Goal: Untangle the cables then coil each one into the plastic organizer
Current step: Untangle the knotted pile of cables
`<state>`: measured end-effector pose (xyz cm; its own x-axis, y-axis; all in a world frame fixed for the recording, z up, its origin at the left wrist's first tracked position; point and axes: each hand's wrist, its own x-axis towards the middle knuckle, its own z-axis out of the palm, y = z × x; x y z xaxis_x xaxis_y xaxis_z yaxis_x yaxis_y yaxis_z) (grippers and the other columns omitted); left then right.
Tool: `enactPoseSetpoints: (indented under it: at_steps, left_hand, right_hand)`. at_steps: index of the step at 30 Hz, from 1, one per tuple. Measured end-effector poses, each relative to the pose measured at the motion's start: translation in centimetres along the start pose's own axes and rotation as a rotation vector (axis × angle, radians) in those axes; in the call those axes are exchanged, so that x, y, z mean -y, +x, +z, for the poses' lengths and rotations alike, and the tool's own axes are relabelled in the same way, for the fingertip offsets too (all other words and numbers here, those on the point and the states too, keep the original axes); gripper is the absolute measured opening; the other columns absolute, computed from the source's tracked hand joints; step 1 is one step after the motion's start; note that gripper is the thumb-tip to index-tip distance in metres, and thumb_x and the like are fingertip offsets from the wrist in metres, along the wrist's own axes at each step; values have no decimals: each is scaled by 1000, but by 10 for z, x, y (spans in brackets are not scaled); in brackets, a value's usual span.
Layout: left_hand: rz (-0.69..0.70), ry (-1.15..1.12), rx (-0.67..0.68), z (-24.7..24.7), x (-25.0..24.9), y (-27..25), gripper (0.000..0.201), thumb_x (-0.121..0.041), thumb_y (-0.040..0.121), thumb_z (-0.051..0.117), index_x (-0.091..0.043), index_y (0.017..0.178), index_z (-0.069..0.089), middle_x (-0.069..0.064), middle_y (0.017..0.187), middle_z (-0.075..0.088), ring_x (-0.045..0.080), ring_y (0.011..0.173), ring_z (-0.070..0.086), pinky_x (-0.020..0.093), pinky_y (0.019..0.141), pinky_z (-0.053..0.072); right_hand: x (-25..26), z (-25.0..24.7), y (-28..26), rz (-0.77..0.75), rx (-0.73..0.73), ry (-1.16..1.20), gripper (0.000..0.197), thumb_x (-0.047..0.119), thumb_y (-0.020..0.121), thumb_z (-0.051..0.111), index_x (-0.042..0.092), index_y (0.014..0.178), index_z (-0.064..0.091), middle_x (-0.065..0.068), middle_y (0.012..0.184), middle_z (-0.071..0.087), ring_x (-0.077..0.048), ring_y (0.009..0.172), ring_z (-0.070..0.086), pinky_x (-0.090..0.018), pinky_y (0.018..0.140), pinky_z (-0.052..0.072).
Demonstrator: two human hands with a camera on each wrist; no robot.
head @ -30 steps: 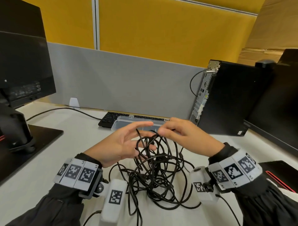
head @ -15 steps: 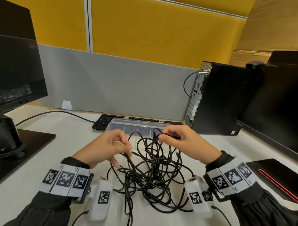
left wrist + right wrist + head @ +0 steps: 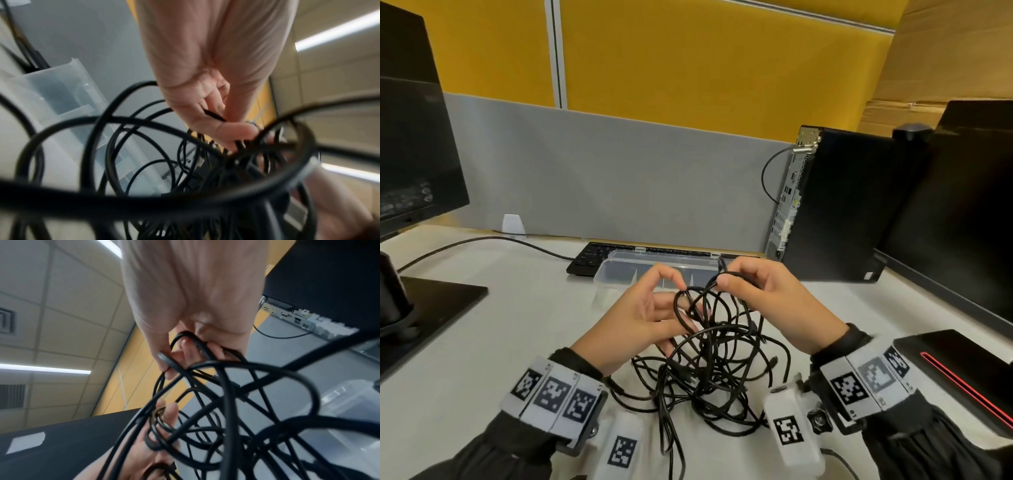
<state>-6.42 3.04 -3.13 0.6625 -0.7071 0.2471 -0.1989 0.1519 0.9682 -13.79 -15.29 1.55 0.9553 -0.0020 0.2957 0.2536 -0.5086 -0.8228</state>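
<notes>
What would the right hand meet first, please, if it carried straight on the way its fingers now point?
Probably the left hand: the right hand, gripping cables, points leftward across the tangle toward it. The organizer lies just behind; depth is unclear.

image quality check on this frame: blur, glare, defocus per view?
Head view: mostly sharp, wide-angle bend at the edges, cable tangle and clear organizer readable. Left wrist view: near cable loops badly defocused, left hand soft. Right wrist view: motion smear on the right hand, ceiling light strips blown out.

No legible txt, only coded markers
</notes>
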Motion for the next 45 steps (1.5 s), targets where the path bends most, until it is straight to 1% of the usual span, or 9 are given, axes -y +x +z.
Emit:
enactPoseSetpoints:
  at_steps: [4, 8, 11, 15, 21, 26, 33, 38, 45]
  left_hand:
    - [45, 111, -37, 6, 4, 3, 35, 2, 82, 65, -18, 95, 39, 4, 76, 70, 16, 70, 62, 25, 46, 48]
    - [126, 283, -141, 6, 1, 2, 26, -16, 85, 63, -23, 98, 42, 11, 79, 69, 25, 70, 65, 26, 52, 50]
    - [199, 361, -180, 9, 1, 4, 28, -15, 85, 65, -24, 99, 43, 1, 74, 60, 12, 61, 55, 23, 55, 45]
    - [220, 498, -179, 8, 0, 2, 36, -30, 68, 64, -30, 99, 45, 2, 71, 45, 13, 61, 43, 29, 54, 41]
    - [90, 163, -18, 3, -1, 0, 43, -3, 69, 58, -19, 104, 38, -7, 67, 47, 5, 64, 46, 22, 60, 38]
    - [23, -114, -64, 3, -7, -1, 34, -21, 67, 65, -19, 97, 49, -4, 68, 50, 6, 58, 42, 16, 45, 29]
    - [38, -639, -400, -29, -24, -1, 17, -7, 82, 46, -17, 91, 57, -7, 58, 34, 3, 45, 34, 15, 37, 12]
    - [-52, 144, -346, -25, -24, -4, 22, -32, 92, 49, -27, 102, 68, -5, 64, 41, 6, 60, 40, 18, 49, 28]
    - [299, 652, -168, -9, -26, -8, 35, -58, 79, 48, -29, 80, 67, -4, 78, 61, 7, 70, 52, 9, 61, 37]
  right_hand:
    - [-3, 3, 4, 28, 28, -127, 17, 24, 92, 57, 9, 90, 61, 13, 64, 46, 3, 55, 43, -10, 58, 34]
    - [0, 2, 5, -146, -127, -427, 27, 33, 89, 59, 27, 113, 47, 17, 101, 46, 6, 93, 45, -12, 82, 35]
    - [16, 15, 9, -393, 23, -516, 43, 47, 88, 52, 32, 128, 44, 17, 126, 46, -3, 120, 40, -27, 101, 35]
    - [15, 31, 21, -344, 182, -575, 46, 59, 83, 50, 39, 123, 42, 17, 116, 55, -6, 108, 49, -44, 95, 41]
    - [9, 20, 17, -170, 200, -333, 31, 25, 85, 63, 22, 105, 38, -1, 83, 66, -15, 82, 57, -42, 86, 46]
    - [4, 14, 16, -173, 244, -332, 6, 22, 87, 60, 21, 91, 55, 0, 70, 54, -17, 67, 47, -40, 71, 44]
    - [-19, -29, 1, -54, 223, -461, 28, 32, 96, 47, 22, 72, 53, 6, 70, 52, -10, 67, 49, -32, 70, 45]
    - [-7, -16, -7, -158, 127, -593, 28, 36, 99, 35, 30, 72, 41, 12, 65, 43, -3, 62, 43, -19, 62, 34]
    - [17, 27, -2, -342, -39, -1200, 49, 48, 94, 15, 19, 84, 54, 6, 69, 59, -19, 66, 58, -29, 46, 29]
